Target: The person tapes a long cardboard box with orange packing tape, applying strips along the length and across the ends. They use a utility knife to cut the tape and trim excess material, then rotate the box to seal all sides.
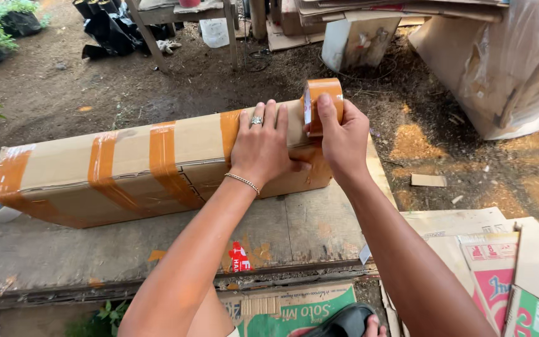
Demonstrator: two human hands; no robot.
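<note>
While lying lengthwise on worn board [157,249], long cardboard box [151,165] banded with brown tape. Left hand [262,146] flat, open, pressing box top. Right hand [343,137] gripping tape roll [322,103] at box's right end.

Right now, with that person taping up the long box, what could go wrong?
The right hand holds the roll of orange tape at the far end of the long cardboard box. The tape could wrinkle or stick to itself if the roll tilts. The left hand presses flat on the box top; if it lets go, the box might slide on the worn board. A finger could get stuck under the tape.
</note>
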